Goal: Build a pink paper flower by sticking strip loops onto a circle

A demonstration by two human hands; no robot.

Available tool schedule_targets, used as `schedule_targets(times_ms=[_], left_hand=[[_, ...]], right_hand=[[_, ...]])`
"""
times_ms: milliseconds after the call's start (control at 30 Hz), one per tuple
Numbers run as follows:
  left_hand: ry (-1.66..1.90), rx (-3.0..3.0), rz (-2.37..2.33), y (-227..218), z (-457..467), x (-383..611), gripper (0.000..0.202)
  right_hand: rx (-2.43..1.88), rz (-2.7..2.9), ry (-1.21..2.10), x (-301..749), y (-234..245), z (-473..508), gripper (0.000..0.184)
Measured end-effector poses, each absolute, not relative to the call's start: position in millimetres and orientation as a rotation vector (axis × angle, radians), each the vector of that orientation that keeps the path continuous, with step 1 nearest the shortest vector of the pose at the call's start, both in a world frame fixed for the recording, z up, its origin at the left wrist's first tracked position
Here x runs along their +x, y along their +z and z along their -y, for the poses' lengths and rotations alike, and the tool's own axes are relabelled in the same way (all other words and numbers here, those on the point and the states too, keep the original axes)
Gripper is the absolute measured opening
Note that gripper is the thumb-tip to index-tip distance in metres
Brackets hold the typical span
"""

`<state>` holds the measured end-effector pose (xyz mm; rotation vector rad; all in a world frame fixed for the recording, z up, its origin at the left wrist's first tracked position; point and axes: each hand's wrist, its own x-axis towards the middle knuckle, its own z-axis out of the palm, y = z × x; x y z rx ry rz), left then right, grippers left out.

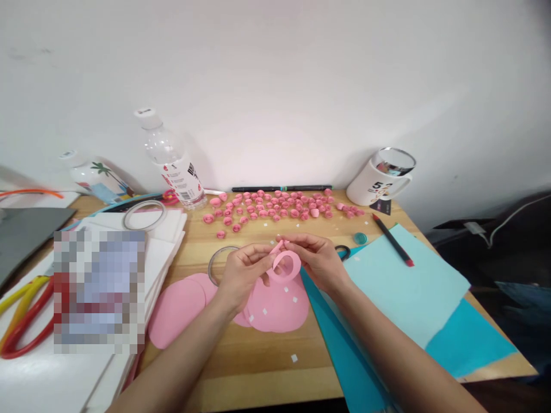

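Between my two hands a curled pink paper strip (pixel 294 277) hangs in a loop. My left hand (pixel 246 268) pinches it from the left, and my right hand (pixel 317 258) holds its upper right end with thumb and fingertips. The rolled part sits at the fingertips, partly covered by them. Below lie flat pink paper circles (pixel 278 312), overlapping, with small white paper squares on and around them. Another pink circle (pixel 177 307) lies to the left. Beyond my hands spread several small rolled pink paper pieces (pixel 275 205) on the wooden table.
A tape roll (pixel 210 267) lies behind my left hand. White paper stacks, scissors (pixel 32 315) and a plastic bottle (pixel 172 163) are at left. Light blue paper (pixel 396 275), a red-tipped black pen (pixel 392 240) and a white mug (pixel 370 180) are at right. A wall stands behind.
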<state>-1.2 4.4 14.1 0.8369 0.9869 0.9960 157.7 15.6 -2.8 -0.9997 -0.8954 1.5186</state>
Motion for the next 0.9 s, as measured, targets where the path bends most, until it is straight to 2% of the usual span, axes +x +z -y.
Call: schedule_targets(times_ms=[267, 900], left_hand=[[0.95, 0.892, -0.943, 8.2, -2.4, -2.1, 0.023], [0.958, 0.847, -0.91, 8.4, -3.3, -1.0, 0.026]], right_hand=[[-1.004, 0.868, 1.464, 160.1, -5.0, -16.0, 0.015], [-0.963, 0.952, 1.432, 157.6, -4.2, -14.1, 0.015]])
